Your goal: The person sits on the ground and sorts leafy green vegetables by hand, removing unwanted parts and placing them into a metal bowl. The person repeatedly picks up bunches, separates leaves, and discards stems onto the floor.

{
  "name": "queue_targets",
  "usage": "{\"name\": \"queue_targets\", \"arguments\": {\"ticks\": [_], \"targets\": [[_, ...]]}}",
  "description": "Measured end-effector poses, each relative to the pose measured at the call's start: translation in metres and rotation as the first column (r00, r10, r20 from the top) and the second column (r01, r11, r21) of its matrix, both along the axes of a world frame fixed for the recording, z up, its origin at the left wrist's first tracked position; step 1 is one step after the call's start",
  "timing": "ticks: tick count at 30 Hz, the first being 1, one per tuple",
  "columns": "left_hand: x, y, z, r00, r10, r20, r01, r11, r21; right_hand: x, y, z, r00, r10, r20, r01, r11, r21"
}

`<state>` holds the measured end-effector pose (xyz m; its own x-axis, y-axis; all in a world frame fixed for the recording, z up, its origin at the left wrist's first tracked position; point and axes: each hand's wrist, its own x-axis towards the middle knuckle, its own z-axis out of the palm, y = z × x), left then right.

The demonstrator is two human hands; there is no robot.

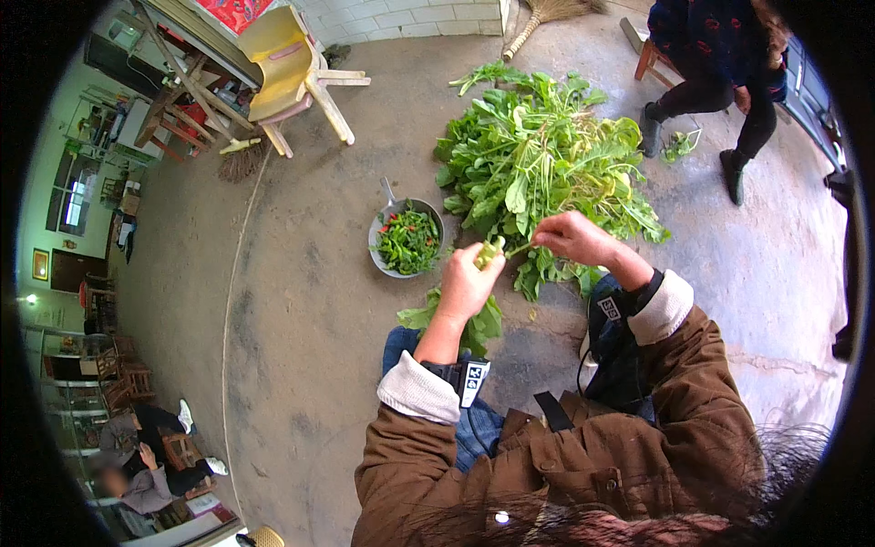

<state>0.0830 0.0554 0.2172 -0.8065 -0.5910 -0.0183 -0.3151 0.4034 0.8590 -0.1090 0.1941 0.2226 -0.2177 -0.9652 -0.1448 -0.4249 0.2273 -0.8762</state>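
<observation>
My left hand [470, 280] is closed around a bunch of leafy greens, its pale cut stem ends [489, 253] upward and its leaves [482, 327] hanging below the wrist. To its right, my right hand [573, 239] pinches a thin green stalk [521, 249] that reaches to the bunch. A large heap of leafy greens [526, 157] lies on the concrete floor just beyond both hands. Left of the heap stands a grey metal pan [373, 241] with a handle, holding green leaves and peppers, some red [410, 239].
A person in dark clothes [711, 61] stands or sits at the upper right, boots beside the heap. A yellow plastic chair [280, 55] and a broom [240, 158] are at upper left. Another broom [533, 27] lies by the white brick wall. A seated person [147, 478] is at lower left.
</observation>
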Motion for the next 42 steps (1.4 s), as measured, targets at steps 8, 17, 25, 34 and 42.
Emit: {"name": "queue_targets", "arguments": {"ticks": [8,17,25,34,42], "targets": [[-0.003,0.007,0.000,0.998,-0.043,0.036,0.044,0.999,-0.031,0.028,-0.004,-0.004,0.985,-0.006,-0.171,-0.005,0.998,-0.066],[-0.004,0.002,0.006,0.988,0.131,-0.079,-0.106,0.960,0.258,-0.083,-0.039,-0.066,0.844,-0.367,-0.391,0.428,0.900,0.079],[-0.002,-0.002,0.012,0.971,0.208,-0.115,-0.167,0.942,0.291,-0.113,0.001,-0.214,0.749,-0.090,-0.656,0.327,0.912,0.247],[0.001,-0.010,-0.004,0.987,0.139,-0.081,-0.134,0.989,0.061,-0.119,-0.020,-0.158,0.780,0.097,-0.619,0.149,0.931,0.333],[-0.006,0.002,-0.015,0.993,-0.054,-0.108,0.083,0.956,0.280,-0.028,-0.017,0.004,0.978,0.148,-0.150,-0.146,0.989,0.024]]}}
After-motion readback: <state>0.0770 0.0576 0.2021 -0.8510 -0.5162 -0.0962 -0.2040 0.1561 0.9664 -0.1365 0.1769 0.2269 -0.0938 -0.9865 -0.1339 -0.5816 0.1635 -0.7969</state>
